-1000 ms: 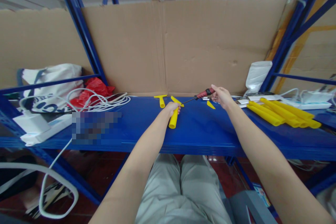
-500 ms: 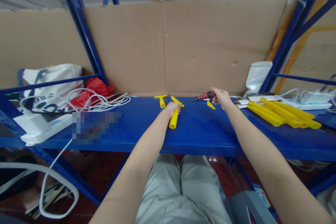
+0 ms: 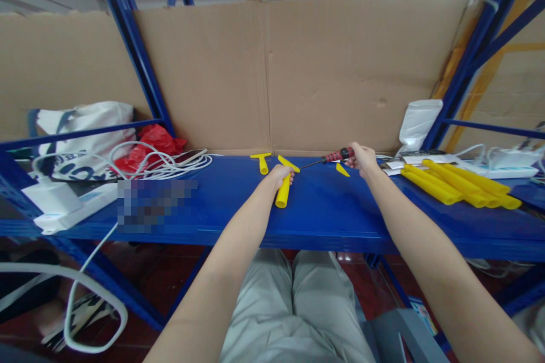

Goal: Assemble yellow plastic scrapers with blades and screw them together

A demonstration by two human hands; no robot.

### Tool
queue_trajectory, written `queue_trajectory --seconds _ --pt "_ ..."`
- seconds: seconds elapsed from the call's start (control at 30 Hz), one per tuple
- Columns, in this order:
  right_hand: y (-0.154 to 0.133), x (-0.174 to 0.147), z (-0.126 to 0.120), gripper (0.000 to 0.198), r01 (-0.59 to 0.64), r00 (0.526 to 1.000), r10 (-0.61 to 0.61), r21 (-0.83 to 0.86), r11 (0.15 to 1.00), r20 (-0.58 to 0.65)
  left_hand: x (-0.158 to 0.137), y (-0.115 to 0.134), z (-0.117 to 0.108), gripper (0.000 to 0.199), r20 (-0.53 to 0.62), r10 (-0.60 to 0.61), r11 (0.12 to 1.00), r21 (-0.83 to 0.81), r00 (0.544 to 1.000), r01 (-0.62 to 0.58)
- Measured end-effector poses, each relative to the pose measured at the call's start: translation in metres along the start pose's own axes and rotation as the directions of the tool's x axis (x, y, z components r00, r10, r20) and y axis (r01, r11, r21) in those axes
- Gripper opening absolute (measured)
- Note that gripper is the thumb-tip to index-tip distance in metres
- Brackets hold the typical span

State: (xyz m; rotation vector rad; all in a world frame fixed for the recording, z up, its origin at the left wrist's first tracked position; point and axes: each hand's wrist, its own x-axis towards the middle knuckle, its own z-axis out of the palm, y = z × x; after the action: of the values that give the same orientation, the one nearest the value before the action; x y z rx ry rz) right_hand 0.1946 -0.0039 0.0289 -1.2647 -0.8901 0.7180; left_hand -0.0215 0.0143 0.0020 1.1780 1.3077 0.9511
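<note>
My left hand (image 3: pixel 286 174) is closed around a yellow T-shaped handle (image 3: pixel 281 198) over the blue table; its tube end points toward me and its crosspiece sticks out past my fingers. In my right hand (image 3: pixel 361 159) is a screwdriver (image 3: pixel 338 155) with a red and black grip. Its thin dark shaft points left, the tip close to the crosspiece beside my left fingers; whether it touches I cannot tell. A second yellow T-shaped piece (image 3: pixel 263 165) lies behind my left hand. Near the screwdriver's grip lies a small flat yellow piece (image 3: pixel 342 170).
Several yellow tubes (image 3: pixel 457 182) are piled on the blue table (image 3: pixel 238 221) at right, near a white pouch (image 3: pixel 419 122). White cables (image 3: pixel 170 165), a red plastic bag (image 3: pixel 155 144), a cloth bag (image 3: pixel 85 136) and a power strip (image 3: pixel 80 210) lie at left. A cardboard sheet (image 3: pixel 332 74) stands behind.
My right hand and the screwdriver have shifted slightly to the right, drawing the shaft a little away from my left hand. My left hand stays on the yellow handle.
</note>
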Motion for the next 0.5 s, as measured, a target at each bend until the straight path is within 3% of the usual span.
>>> queue_trajectory --seconds 0.2,0.33,0.5 --pt "0.003 -0.002 0.001 0.02 -0.02 1.0 0.02 -0.122 0.992 -0.002 -0.002 0.001 0.0 0.015 0.003 0.014 1.0 0.004 1.0 -0.014" --pt "0.004 -0.005 0.0 0.023 -0.042 0.984 0.086 -0.269 0.962 0.156 -0.006 0.003 0.0 0.016 0.012 0.002 1.0 0.022 1.0 -0.002" --pt "0.012 -0.004 0.001 0.022 0.082 0.915 0.136 -0.507 0.858 0.379 -0.007 0.002 0.001 0.021 0.005 0.016 1.0 0.027 1.0 -0.016"
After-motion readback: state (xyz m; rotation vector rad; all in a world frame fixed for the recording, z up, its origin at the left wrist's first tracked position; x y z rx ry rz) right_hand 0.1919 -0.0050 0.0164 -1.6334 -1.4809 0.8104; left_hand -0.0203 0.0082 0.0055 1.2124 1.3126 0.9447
